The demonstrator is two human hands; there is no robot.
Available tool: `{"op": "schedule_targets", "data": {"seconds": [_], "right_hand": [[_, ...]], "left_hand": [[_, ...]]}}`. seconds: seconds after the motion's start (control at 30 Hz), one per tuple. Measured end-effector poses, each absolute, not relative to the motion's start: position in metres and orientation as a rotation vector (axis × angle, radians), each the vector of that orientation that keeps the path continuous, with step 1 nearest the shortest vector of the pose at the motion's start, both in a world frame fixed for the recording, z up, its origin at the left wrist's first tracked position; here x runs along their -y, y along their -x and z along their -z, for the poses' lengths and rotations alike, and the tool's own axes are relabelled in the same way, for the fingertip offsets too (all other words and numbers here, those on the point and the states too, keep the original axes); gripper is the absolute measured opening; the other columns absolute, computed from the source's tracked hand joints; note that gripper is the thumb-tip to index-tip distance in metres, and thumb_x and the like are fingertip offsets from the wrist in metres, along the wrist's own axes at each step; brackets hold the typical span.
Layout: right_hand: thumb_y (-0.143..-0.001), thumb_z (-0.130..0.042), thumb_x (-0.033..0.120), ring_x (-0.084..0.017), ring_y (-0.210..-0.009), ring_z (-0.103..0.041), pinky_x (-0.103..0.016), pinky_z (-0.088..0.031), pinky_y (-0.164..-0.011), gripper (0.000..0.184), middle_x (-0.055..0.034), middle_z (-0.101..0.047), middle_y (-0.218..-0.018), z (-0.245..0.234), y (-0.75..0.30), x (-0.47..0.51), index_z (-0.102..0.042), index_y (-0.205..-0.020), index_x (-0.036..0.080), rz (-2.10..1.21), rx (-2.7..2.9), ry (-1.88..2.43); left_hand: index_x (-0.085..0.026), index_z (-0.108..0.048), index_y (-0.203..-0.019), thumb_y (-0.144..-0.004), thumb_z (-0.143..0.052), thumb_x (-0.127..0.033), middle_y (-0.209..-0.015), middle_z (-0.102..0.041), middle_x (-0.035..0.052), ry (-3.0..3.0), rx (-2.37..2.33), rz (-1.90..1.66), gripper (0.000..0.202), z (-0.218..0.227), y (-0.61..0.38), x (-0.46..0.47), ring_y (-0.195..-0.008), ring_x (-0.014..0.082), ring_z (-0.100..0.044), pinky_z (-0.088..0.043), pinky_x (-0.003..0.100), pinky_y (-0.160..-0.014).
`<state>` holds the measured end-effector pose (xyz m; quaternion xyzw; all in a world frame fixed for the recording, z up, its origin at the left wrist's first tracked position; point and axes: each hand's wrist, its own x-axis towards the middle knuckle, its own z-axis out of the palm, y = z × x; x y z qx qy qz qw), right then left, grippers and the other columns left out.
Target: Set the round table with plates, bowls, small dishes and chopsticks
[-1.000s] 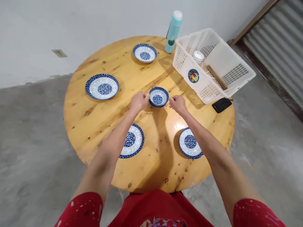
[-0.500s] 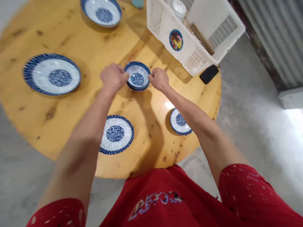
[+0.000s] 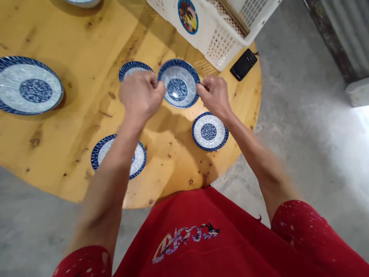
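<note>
Between my hands hangs a small blue-rimmed plate point(image 3: 178, 88), lifted above the table and facing up. My left hand point(image 3: 142, 94) is closed, pinching its left edge with thumb and fingers. On the opposite edge, my right hand point(image 3: 215, 94) pinches in the same way. Behind my left hand lies another blue-rimmed plate point(image 3: 131, 69), mostly covered by that hand. A small plate point(image 3: 210, 131) rests on the table just below my right hand. Under my left forearm is a larger plate point(image 3: 140, 161), partly hidden.
A big oval plate point(image 3: 36, 90) sits at the left of the round wooden table point(image 3: 170, 161). Another dish point(image 3: 83, 3) is cut off at the top. A white plastic basket point(image 3: 201, 29) stands at the back right, with a black phone point(image 3: 244, 64) beside it.
The held plate has come up off the stack and shifted rightward, leaving a plate behind on the table. Both hands moved with it. The view has turned, so the other dishes appear further left.
</note>
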<state>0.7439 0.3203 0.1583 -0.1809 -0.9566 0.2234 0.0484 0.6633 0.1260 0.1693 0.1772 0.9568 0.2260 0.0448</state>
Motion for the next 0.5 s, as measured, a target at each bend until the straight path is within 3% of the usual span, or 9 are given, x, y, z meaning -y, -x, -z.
{"op": "schedule_targets", "data": {"seconds": [0.17,0.3,0.5], "right_hand": [[-0.091,-0.049,0.028,-0.022,-0.077,-0.055,-0.031,-0.039,-0.071,0.024,-0.0036,-0.053,-0.068,-0.125,-0.838,-0.361,-0.051,-0.068,0.021,-0.738,2.925,0.745],[-0.085,-0.051,0.03,-0.02,-0.067,-0.054,-0.03,-0.037,-0.065,0.023,-0.0033,-0.056,-0.065,-0.096,-0.884,-0.379,-0.051,-0.063,0.022,-0.737,2.915,0.874],[-0.083,-0.049,0.034,-0.019,-0.062,-0.052,-0.03,-0.036,-0.064,0.025,-0.002,-0.055,-0.061,-0.072,-0.911,-0.383,-0.051,-0.062,0.022,-0.77,2.898,0.928]], "left_hand": [[-0.022,-0.064,-0.081,-0.092,-0.049,-0.038,-0.092,-0.073,0.0088,-0.614,-2.597,-0.649,0.025,-0.134,-0.728,-0.171,-0.098,0.0297,-0.066,-0.045,0.039,-0.084],[-0.023,-0.068,-0.081,-0.09,-0.051,-0.035,-0.089,-0.074,0.009,-0.668,-2.47,-0.577,0.023,-0.106,-0.759,-0.194,-0.104,0.0311,-0.067,-0.046,0.037,-0.085],[-0.021,-0.068,-0.075,-0.087,-0.051,-0.03,-0.085,-0.074,0.0105,-0.738,-2.42,-0.523,0.022,-0.085,-0.773,-0.206,-0.091,0.0315,-0.069,-0.047,0.039,-0.08]]}}
